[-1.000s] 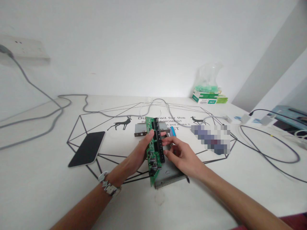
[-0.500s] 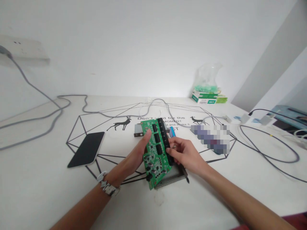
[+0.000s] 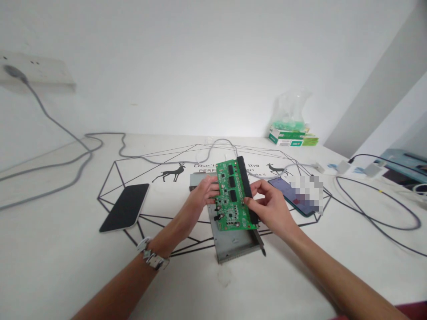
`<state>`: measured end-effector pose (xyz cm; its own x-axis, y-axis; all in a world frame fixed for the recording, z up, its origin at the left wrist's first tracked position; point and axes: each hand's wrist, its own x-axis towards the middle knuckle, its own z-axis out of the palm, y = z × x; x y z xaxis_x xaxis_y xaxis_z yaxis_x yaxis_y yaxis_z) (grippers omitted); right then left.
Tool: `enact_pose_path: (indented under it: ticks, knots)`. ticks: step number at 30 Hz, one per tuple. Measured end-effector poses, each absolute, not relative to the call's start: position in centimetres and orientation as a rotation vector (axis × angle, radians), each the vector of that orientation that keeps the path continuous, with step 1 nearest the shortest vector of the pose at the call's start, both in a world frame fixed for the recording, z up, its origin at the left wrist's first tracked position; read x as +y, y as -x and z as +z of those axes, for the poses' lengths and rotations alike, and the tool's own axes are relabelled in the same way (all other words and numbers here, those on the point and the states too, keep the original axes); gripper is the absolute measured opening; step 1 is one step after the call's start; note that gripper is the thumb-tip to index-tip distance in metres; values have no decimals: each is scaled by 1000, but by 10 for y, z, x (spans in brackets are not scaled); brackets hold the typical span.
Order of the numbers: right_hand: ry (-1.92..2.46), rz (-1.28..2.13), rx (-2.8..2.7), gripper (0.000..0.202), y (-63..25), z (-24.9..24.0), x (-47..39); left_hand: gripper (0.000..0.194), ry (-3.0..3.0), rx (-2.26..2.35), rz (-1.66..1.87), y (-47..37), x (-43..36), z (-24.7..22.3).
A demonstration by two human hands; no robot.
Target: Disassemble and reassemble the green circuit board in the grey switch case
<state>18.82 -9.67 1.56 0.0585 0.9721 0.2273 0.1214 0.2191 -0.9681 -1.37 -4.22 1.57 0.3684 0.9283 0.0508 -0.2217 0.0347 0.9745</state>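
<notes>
A green circuit board [image 3: 230, 195] with chips and a long black connector strip [image 3: 246, 186] along its right edge is held up, tilted, above the table. My right hand [image 3: 270, 204] grips that edge, thumb on the board's face and fingers behind the strip. At the left edge, my left hand [image 3: 205, 193] has its fingers stretched out, with their tips at the board; whether they touch it I cannot tell. Below the board lies a shallow grey metal case [image 3: 233, 246], partly covered. The dark tip of a thin tool [image 3: 263, 250] shows by its right side.
A black tablet-like device [image 3: 125, 208] lies left and a phone [image 3: 292, 198], partly blurred out, right. Behind my left hand is a small metal piece [image 3: 195, 180]. A power strip [image 3: 347, 168], cables [image 3: 380, 213], and green-white boxes [image 3: 287, 136] under a plastic bag stand farther back.
The board has swung right and up, showing more of the metal case below. My left thumb has come off the board's face; my right hand keeps its grip.
</notes>
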Motion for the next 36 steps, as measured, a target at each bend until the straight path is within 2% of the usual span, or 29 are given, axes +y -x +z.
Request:
enact_pose_path:
  ticks: [9, 20, 25, 29, 33, 36]
  knots:
    - [927, 991, -1540, 38, -181, 23, -117, 66, -1124, 629, 967, 10, -58, 24]
    - [815, 988, -1653, 29, -179, 20, -117, 83, -992, 806, 930, 14, -63, 29]
    - [828, 991, -1650, 25, -180, 20, -116, 83, -1059, 843, 925, 13, -62, 29]
    - [874, 991, -1613, 27, -180, 20, -115, 68, -1189, 789, 1010, 11, -62, 27]
    - [959, 982, -1537, 35, -179, 20, -112, 83, -1246, 810, 999, 10, -63, 27]
    - [1047, 982, -1456, 37, -182, 20, -107, 77, -1288, 888, 999, 11, -65, 30]
